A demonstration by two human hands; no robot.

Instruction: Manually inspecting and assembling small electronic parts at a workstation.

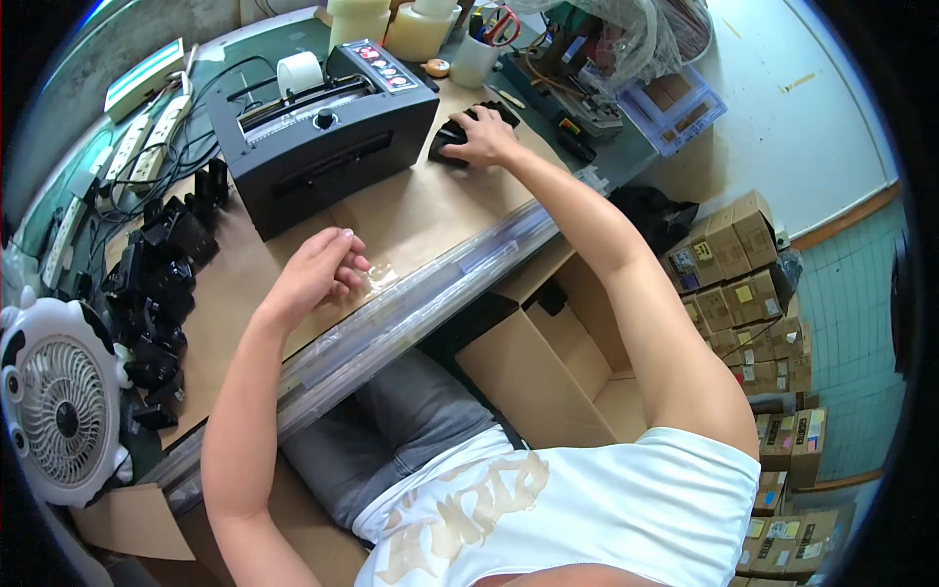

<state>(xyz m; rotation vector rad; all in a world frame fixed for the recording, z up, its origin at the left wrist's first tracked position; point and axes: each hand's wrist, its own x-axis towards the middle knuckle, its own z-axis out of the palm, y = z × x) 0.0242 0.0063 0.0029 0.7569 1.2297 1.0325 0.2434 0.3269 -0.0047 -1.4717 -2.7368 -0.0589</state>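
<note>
My right hand (479, 137) reaches across the brown-covered tabletop, its fingers curved down over a group of black plastic pieces (450, 143); their exact kind is hard to make out. Just to the left of them stands a black automatic tape dispenser (323, 137) with a white roll on top and a button panel. My left hand (318, 272) hovers over the near part of the table, fingers loosely bent and apart, with nothing visible in them. Beside its fingertips, a shiny clear piece of tape (383, 278) lies at the table edge.
Black parts with cables (156, 284) are heaped at the left, near a white fan (64, 406) and power strips (161, 137). Tape rolls (421, 31) and a cup with scissors (474, 61) stand at the back. An open carton (538, 367) sits below the table's right edge.
</note>
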